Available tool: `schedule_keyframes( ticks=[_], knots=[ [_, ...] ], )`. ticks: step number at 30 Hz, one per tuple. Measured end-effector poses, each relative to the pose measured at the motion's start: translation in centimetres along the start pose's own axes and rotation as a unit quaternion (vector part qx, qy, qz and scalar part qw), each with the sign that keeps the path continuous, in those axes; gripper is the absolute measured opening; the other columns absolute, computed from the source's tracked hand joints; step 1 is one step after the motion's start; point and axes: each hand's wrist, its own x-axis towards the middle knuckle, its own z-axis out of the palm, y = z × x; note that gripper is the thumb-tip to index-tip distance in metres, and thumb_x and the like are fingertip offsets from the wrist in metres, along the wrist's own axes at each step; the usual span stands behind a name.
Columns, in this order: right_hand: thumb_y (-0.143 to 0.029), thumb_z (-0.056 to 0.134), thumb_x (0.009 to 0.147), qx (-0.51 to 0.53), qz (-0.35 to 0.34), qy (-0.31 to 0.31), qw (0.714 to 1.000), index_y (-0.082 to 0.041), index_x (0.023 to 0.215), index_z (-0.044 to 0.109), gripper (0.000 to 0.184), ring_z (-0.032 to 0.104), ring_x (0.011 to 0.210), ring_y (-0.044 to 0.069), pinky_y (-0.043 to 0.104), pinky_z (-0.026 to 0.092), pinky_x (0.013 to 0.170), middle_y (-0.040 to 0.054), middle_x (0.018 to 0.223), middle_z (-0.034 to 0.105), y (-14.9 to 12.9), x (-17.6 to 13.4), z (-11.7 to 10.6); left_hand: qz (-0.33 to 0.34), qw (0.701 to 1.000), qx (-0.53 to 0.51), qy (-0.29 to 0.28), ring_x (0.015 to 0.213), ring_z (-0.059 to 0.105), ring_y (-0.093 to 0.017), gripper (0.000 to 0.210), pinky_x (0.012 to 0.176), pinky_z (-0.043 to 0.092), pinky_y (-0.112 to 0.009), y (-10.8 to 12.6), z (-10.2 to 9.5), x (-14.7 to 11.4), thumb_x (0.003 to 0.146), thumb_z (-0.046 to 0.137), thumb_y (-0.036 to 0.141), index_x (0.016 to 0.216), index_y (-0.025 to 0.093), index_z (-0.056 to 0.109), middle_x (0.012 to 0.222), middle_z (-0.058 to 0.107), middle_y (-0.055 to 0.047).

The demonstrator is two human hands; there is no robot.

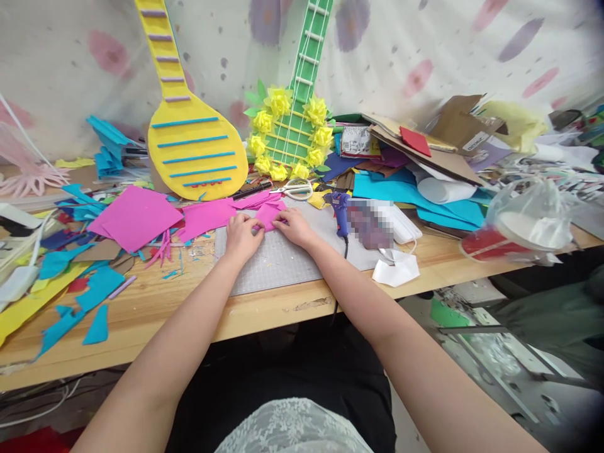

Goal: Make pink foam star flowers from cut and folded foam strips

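Note:
A small magenta paper piece (pixel 268 214) lies over the grey cutting mat (pixel 278 264), between my two hands. My left hand (pixel 243 236) is closed at its left edge, thumb and fingers bent together on it. On the other side my right hand (pixel 296 226) pinches the right edge. Just behind are magenta strips (pixel 250 200) and white-handled scissors (pixel 295 189). A larger magenta sheet (pixel 207 218) reaches toward my left hand. To the right of my right hand stands a blue glue gun (pixel 340 214), its cord running over the table edge.
A yellow paper guitar (pixel 198 148) and a green one (pixel 292 132) with yellow flowers lean at the back. Magenta sheets (pixel 136 217) and blue scraps (pixel 99 286) cover the left. Cardboard (pixel 443 154), a white mask (pixel 396 270) and a bagged red cup (pixel 491 245) lie right.

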Motion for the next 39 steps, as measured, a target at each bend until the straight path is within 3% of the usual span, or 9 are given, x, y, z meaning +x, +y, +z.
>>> schedule_keyframes(
  ticks=[6, 17, 34, 39],
  knots=[
    [-0.027, 0.053, 0.086, -0.096, 0.011, 0.055, 0.994, -0.015, 0.086, 0.067, 0.019, 0.044, 0.105, 0.025, 0.040, 0.037, 0.096, 0.0121, 0.097, 0.060, -1.4, -0.3, 0.6, -0.010, 1.000, 0.001, 0.004, 0.098, 0.047, -0.025, 0.012, 0.089, 0.038, -0.040, 0.3, -0.1, -0.1, 0.076, 0.060, 0.026, 0.081, 0.025, 0.071, 0.092, 0.054, -0.007],
    [-0.026, 0.056, 0.082, -0.089, 0.046, 0.083, 0.992, -0.014, 0.079, 0.064, 0.014, 0.043, 0.105, 0.028, 0.043, 0.038, 0.095, 0.0138, 0.095, 0.059, -1.2, -0.2, 1.3, -0.017, 1.000, 0.007, -0.006, 0.100, 0.047, -0.026, 0.012, 0.088, 0.037, -0.041, 0.5, -0.2, -0.1, 0.075, 0.060, 0.026, 0.081, 0.025, 0.070, 0.094, 0.056, -0.007],
    [-0.025, 0.052, 0.083, -0.124, 0.031, 0.082, 0.988, -0.013, 0.084, 0.064, 0.017, 0.043, 0.104, 0.029, 0.043, 0.038, 0.094, 0.0159, 0.097, 0.059, -1.0, -0.2, 1.6, -0.015, 0.999, 0.028, 0.008, 0.100, 0.046, -0.027, 0.012, 0.089, 0.035, -0.043, 1.0, 0.3, 0.5, 0.077, 0.060, 0.032, 0.073, 0.023, 0.066, 0.094, 0.058, -0.007],
    [-0.024, 0.050, 0.084, -0.130, 0.034, 0.081, 0.988, -0.013, 0.087, 0.064, 0.018, 0.043, 0.104, 0.029, 0.043, 0.038, 0.093, 0.0164, 0.097, 0.059, -1.0, -0.2, 1.7, 0.005, 1.000, 0.014, -0.005, 0.102, 0.045, -0.027, 0.010, 0.091, 0.033, -0.042, 0.9, 0.4, 0.6, 0.077, 0.060, 0.029, 0.083, 0.026, 0.068, 0.097, 0.058, -0.006]
  ],
)
